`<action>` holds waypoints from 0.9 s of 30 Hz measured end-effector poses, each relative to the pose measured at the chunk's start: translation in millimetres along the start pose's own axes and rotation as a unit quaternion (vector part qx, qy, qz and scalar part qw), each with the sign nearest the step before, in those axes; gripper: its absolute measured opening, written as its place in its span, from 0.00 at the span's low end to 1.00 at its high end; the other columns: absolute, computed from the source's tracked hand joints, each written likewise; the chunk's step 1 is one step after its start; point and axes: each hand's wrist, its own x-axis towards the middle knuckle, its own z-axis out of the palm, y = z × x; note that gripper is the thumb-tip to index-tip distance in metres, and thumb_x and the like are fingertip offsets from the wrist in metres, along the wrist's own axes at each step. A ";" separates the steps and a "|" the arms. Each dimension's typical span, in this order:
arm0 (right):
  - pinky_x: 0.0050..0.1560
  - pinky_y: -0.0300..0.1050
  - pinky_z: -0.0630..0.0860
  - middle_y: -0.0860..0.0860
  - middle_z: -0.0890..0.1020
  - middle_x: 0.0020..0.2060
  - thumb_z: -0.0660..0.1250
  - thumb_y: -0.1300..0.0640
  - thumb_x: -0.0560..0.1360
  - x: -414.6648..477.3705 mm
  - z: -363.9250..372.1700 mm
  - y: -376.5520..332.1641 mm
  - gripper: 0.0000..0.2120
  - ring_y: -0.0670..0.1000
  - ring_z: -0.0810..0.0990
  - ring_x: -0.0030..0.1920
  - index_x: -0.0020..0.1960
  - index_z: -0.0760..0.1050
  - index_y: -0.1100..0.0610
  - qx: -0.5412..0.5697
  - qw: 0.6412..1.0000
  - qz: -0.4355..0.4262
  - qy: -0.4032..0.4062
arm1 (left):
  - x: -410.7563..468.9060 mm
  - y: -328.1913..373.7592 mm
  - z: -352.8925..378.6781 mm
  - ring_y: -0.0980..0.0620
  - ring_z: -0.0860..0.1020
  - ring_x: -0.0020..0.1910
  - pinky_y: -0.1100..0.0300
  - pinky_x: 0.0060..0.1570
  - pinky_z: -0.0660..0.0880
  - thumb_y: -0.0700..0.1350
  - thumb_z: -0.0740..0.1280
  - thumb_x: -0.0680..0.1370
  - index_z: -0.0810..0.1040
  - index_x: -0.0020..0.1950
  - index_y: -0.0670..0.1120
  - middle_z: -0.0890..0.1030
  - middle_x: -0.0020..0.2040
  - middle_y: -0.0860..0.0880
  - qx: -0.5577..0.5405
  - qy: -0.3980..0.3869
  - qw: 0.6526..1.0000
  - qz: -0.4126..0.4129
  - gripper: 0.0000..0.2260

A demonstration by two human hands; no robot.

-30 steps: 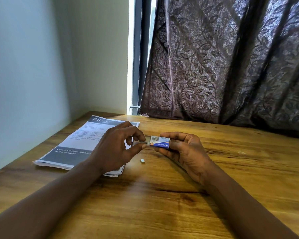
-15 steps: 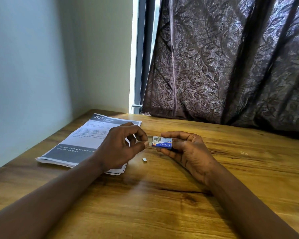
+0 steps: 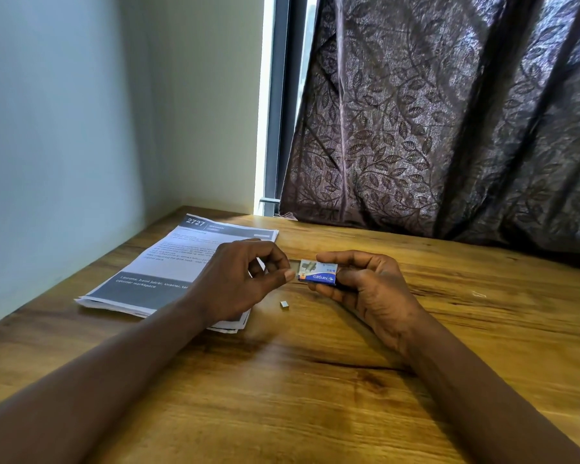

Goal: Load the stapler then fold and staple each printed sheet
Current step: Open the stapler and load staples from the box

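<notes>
— What sort of place is this?
— A room in a home, I'd say, with 1 corner used for paperwork. Beyond the right hand (image 3: 372, 289) a heavy dark curtain (image 3: 449, 122) with a shiny leaf pattern hangs down to the bench (image 3: 315, 380).
— Only the curtain tells you?
— No. Beyond the left hand (image 3: 238, 283) a dark window frame (image 3: 282, 105) shows beside the curtain's edge, with daylight along it. Left of that hand 2 plain painted walls (image 3: 64, 112) meet in a corner, and the wood-grained bench sits against them.
— And the paperwork?
— 1 stack of printed sheets (image 3: 168, 262), lying partly under the left hand.
</notes>
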 end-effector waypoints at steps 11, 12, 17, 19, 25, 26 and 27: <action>0.45 0.46 0.85 0.66 0.85 0.52 0.61 0.77 0.76 -1.3 -1.6 -2.6 0.11 0.61 0.87 0.49 0.53 0.80 0.73 -0.026 1.000 0.013 -0.003 | 2.0 -3.4 0.8 0.57 0.79 0.38 0.69 0.37 0.71 0.49 0.74 0.78 0.83 0.44 0.54 0.84 0.40 0.57 -0.012 -0.015 1.000 -0.006 0.03; 0.45 0.46 0.85 0.66 0.85 0.52 0.62 0.77 0.76 -0.9 -1.3 -2.4 0.11 0.61 0.87 0.50 0.53 0.80 0.73 -0.027 1.000 0.015 0.001 | 1.9 -2.8 0.6 0.57 0.79 0.37 0.69 0.37 0.71 0.48 0.73 0.78 0.83 0.44 0.53 0.84 0.40 0.56 -0.019 -0.015 1.000 -0.008 0.03; 0.43 0.47 0.85 0.68 0.84 0.50 0.61 0.78 0.75 1.2 -1.8 -3.5 0.12 0.64 0.86 0.50 0.53 0.80 0.73 -0.003 0.999 0.031 0.040 | 2.4 0.9 0.6 0.60 0.78 0.33 0.70 0.35 0.71 0.48 0.72 0.79 0.83 0.44 0.52 0.83 0.37 0.59 -0.055 0.011 0.998 -0.034 0.04; 0.36 0.43 0.85 0.67 0.85 0.49 0.61 0.78 0.75 2.0 -2.7 -4.7 0.12 0.62 0.87 0.47 0.54 0.80 0.73 0.010 0.998 0.035 0.058 | 2.9 0.4 -0.3 0.59 0.78 0.31 0.70 0.34 0.71 0.48 0.72 0.78 0.83 0.43 0.53 0.83 0.36 0.61 -0.052 0.019 0.997 -0.046 0.05; 0.33 0.38 0.82 0.65 0.86 0.46 0.61 0.77 0.75 8.3 -8.9 -4.5 0.13 0.59 0.88 0.43 0.49 0.83 0.68 0.003 0.994 0.010 0.110 | 1.8 -4.8 0.3 0.63 0.76 0.30 0.65 0.33 0.66 0.54 0.73 0.77 0.82 0.41 0.55 0.80 0.33 0.65 0.063 -0.015 0.996 -0.066 0.06; 0.34 0.39 0.82 0.64 0.86 0.47 0.61 0.77 0.75 9.2 -9.6 -4.1 0.13 0.60 0.88 0.45 0.49 0.83 0.68 0.004 0.994 0.009 0.111 | 1.8 -6.8 0.2 0.62 0.77 0.32 0.62 0.35 0.67 0.55 0.73 0.77 0.82 0.41 0.55 0.81 0.35 0.63 0.080 -0.023 0.994 -0.065 0.06; 0.34 0.39 0.82 0.65 0.86 0.47 0.61 0.77 0.75 9.9 -9.8 -4.0 0.13 0.61 0.88 0.47 0.49 0.83 0.68 0.004 0.994 0.009 0.113 | 1.6 -8.6 0.0 0.61 0.78 0.33 0.61 0.36 0.68 0.55 0.73 0.76 0.81 0.41 0.56 0.82 0.37 0.62 0.093 -0.032 0.993 -0.063 0.06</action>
